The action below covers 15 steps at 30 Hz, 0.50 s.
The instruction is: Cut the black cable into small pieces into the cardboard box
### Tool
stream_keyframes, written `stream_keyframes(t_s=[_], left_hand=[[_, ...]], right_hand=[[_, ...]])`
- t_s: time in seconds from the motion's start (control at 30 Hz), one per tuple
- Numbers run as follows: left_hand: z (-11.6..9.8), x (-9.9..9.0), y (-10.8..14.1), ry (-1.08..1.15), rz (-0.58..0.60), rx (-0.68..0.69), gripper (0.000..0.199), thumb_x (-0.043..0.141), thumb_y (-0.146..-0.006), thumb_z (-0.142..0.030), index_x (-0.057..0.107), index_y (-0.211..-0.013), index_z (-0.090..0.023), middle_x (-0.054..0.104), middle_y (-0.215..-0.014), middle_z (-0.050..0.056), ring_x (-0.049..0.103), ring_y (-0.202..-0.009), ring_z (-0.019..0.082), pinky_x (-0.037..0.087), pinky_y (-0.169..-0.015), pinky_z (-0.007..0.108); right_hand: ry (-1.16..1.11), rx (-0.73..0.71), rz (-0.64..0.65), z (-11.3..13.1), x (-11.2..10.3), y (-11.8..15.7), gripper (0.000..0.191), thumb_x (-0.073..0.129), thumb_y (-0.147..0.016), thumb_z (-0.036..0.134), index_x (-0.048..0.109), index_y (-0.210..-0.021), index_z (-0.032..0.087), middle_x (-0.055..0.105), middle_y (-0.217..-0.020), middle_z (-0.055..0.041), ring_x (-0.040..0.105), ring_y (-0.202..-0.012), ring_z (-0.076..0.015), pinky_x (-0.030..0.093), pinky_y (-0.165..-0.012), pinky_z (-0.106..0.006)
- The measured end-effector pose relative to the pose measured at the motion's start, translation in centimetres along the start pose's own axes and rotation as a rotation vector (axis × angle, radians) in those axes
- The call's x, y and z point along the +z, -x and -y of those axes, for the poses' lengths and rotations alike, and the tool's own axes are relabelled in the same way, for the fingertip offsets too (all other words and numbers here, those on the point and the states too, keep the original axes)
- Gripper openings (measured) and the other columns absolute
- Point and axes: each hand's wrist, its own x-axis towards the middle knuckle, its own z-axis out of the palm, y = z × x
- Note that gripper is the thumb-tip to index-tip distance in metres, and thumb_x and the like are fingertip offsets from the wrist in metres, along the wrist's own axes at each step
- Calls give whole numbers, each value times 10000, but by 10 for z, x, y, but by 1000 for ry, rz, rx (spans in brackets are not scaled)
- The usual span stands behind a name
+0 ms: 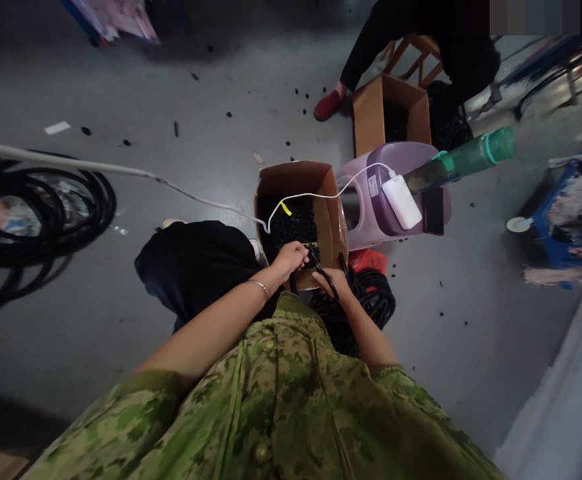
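Over the near side of an open cardboard box (329, 220), my left hand (291, 259) is closed in a pinch on a black rubber strip (293, 283), part of which hangs below the fingers. My right hand (338, 283) grips black-handled scissors (329, 283), their blades pointing toward my left fingertips. Whether the blades touch the strip is too small to tell. Small black pieces (291, 223) fill the bottom of the box. Black coiled hose (378, 293) lies beside my right forearm.
A purple plastic stool (363, 180) behind the box bears a white power bank (401, 202) and a green bottle (471, 160). A white cable (195, 197) crosses the box. Another person's leg (371, 40) and a second box (368, 117) are farther back. Black coils (105, 200) lie left.
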Motion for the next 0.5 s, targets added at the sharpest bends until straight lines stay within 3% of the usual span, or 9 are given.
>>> stream_keyframes(t_s=[0.5], left_hand=[[-1, -2, -1, -25, -13, -31, 263, 504, -910, -74, 478, -662, -161, 537, -530, -37, 400, -391, 54, 310, -428, 193]], right_hand=[[65, 16, -135, -2, 19, 6, 614, 433, -846, 702, 385, -490, 204, 356, -490, 28, 359, -511, -103, 267, -519, -230]])
